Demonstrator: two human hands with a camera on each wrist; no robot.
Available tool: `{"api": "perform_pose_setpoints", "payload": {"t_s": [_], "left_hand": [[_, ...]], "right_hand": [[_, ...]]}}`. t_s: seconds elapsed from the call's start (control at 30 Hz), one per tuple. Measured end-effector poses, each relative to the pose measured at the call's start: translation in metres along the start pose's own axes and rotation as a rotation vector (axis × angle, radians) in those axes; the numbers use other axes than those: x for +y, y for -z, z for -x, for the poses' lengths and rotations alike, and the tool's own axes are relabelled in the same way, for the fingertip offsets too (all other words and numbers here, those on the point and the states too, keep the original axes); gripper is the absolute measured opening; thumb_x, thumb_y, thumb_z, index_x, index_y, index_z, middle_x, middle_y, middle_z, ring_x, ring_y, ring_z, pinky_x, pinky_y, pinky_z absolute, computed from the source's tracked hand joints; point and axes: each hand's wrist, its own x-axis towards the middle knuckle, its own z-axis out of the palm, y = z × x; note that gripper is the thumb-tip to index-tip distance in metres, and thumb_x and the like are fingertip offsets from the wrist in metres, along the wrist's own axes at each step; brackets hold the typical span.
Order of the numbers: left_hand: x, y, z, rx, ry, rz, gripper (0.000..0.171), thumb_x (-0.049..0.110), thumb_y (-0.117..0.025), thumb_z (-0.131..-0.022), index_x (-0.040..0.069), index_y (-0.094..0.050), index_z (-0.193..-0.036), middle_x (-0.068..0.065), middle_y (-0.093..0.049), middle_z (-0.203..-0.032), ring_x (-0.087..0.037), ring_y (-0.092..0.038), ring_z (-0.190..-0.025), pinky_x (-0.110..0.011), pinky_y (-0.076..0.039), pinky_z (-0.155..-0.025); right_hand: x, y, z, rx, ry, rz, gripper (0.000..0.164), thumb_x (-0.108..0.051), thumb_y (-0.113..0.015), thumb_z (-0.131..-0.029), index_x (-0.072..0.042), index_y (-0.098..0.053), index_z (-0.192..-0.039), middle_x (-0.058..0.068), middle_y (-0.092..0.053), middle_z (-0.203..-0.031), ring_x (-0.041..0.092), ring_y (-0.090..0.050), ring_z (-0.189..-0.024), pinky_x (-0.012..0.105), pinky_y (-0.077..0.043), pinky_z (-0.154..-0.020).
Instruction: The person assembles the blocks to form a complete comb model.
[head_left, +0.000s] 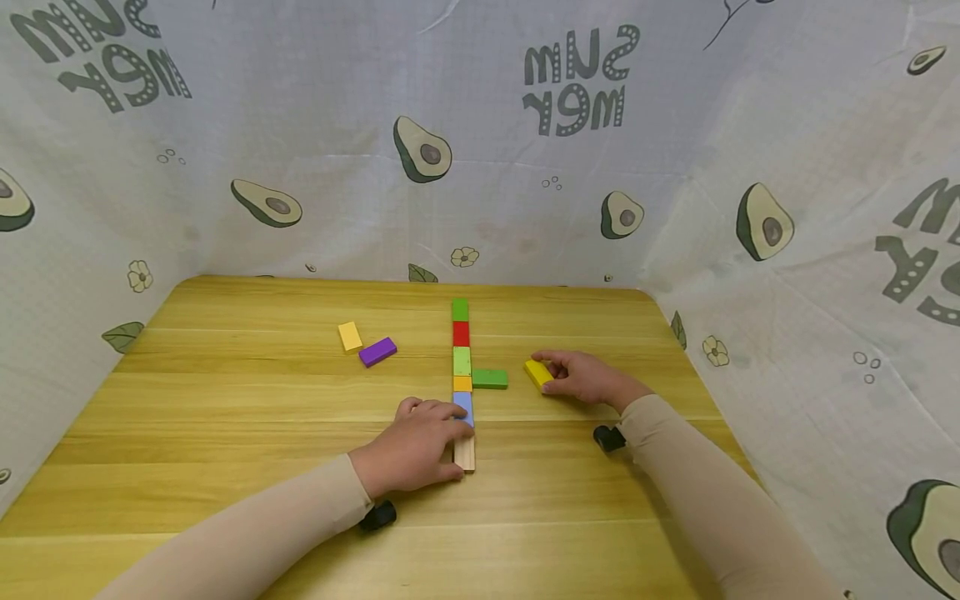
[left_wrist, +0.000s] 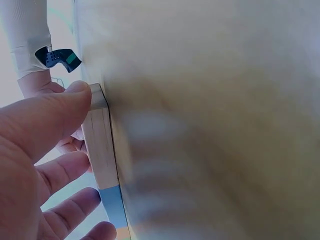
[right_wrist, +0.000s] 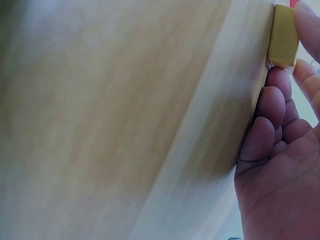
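Note:
A row of wooden blocks runs up the table: plain wood (head_left: 465, 454), blue (head_left: 462, 403), orange (head_left: 462, 384), light green (head_left: 462, 362), red (head_left: 461, 334) and green (head_left: 460, 310). My left hand (head_left: 422, 439) rests against the near part of this row. Its thumb touches the near end of the plain block (left_wrist: 101, 147), and its loosely bent fingers reach along to the blue block. Off to the right, my right hand (head_left: 588, 379) pinches a yellow block (right_wrist: 283, 36) by its ends between thumb and fingers. Another green block (head_left: 490, 379) lies crosswise, its end against the row's right side.
A pale yellow block (head_left: 349, 337) and a purple block (head_left: 377, 352) lie left of the row, close together. The wood-grain table (head_left: 225, 400) is bordered at the back and sides by a white curtain (head_left: 315, 100) printed with avocados.

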Motion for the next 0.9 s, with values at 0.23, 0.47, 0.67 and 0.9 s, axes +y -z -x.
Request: {"api": "perform_pose_setpoints", "payload": {"t_s": [0.23,0.47,0.67,0.9], "left_hand": [[-0.0046,-0.001,-0.0018,0.011,0.04,0.019,0.07,0.051,-0.083,-0.088,0.016,-0.063,-0.145,-0.006,-0.057,-0.153,-0.031,-0.05,-0.144,-0.059,-0.032,-0.112],[-0.0062,-0.0001,-0.0037,-0.005,0.064,0.023,0.073,0.052,-0.084,-0.086,0.015,-0.062,-0.145,-0.006,-0.056,-0.154,-0.033,-0.05,-0.145,-0.062,-0.032,-0.112],[-0.0065,0.0002,-0.0046,-0.005,0.064,0.011,0.073,0.053,-0.084,-0.086,0.016,-0.063,-0.145,-0.005,-0.056,-0.155,-0.031,-0.051,-0.145,-0.061,-0.033,-0.111],[-0.0087,0.0,-0.006,-0.014,0.066,0.028,0.073,0.053,-0.083,-0.087,0.016,-0.062,-0.146,-0.005,-0.056,-0.156,-0.031,-0.049,-0.146,-0.061,-0.033,-0.112]], "right_hand": [[0.0017,-0.0007,-0.0006,-0.001,-0.006,-0.006,0.059,-0.022,-0.073,-0.101,-0.007,-0.052,-0.154,0.007,-0.056,-0.102,0.02,-0.048,-0.084,0.034,-0.041,-0.077],[-0.0003,-0.0002,0.0002,-0.003,0.0,-0.005,0.059,-0.022,-0.072,-0.101,-0.006,-0.051,-0.154,0.007,-0.056,-0.1,0.02,-0.047,-0.082,0.034,-0.04,-0.076],[-0.0019,-0.0001,0.0012,-0.004,-0.004,-0.013,0.059,-0.02,-0.072,-0.102,-0.005,-0.05,-0.154,0.007,-0.055,-0.097,0.02,-0.046,-0.081,0.033,-0.04,-0.074],[-0.0014,-0.0005,0.0013,-0.001,-0.006,-0.011,0.059,-0.02,-0.072,-0.102,-0.006,-0.05,-0.154,0.006,-0.055,-0.097,0.02,-0.046,-0.081,0.033,-0.04,-0.074]]}}
